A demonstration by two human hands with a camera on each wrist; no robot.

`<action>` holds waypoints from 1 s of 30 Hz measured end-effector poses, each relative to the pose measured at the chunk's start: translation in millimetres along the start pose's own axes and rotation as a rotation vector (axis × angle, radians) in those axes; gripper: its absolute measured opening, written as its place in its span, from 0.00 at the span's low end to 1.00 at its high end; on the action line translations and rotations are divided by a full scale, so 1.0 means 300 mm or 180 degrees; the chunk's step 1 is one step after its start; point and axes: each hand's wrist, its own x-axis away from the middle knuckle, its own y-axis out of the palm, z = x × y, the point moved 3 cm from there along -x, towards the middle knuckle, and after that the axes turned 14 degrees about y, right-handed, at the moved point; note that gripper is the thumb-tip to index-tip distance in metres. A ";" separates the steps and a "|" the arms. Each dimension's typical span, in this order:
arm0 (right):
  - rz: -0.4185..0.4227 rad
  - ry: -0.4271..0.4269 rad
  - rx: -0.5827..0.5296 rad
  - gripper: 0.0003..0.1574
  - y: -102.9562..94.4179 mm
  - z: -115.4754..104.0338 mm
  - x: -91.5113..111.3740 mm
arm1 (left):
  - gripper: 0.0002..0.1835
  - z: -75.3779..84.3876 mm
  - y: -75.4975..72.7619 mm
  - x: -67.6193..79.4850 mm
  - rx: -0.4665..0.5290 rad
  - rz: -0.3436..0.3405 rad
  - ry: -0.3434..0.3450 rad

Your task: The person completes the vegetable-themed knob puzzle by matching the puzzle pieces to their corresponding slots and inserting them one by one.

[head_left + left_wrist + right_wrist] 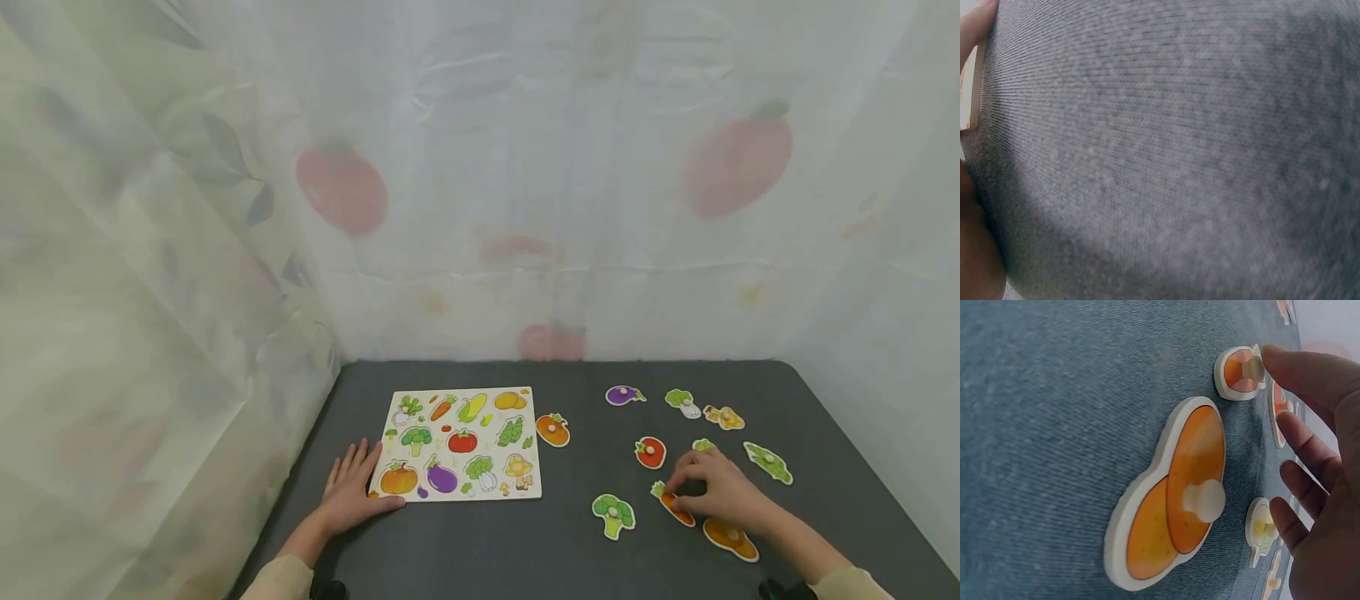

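Observation:
My left hand (351,492) lies at the left edge of a white vegetable puzzle board (480,492), fingers straight, its thumb along the front corner. In the left wrist view, part of the thumb (971,25) and a strip of the board (971,94) show at the left. My right hand (716,487) is over a carrot piece (678,510). In the right wrist view, the thumb of my right hand (1329,425) is by the knob of the carrot piece (1235,372), with the other fingers apart. A potato piece (1172,500) lies nearby; my hand partly hides a corn piece (703,445).
On the dark table (510,558) lie other knobbed pieces: a pumpkin (552,430), eggplant (622,395), bok choy (682,402), mushroom (724,417), tomato (650,452), pea pod (768,462) and broccoli (613,516). Printed curtains (555,167) hang behind and beside the table.

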 end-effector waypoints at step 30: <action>0.0124 -0.0079 0.0235 0.09 0.005 0.034 0.031 | 0.66 0.016 -0.006 0.005 0.0003 0.0083 0.0089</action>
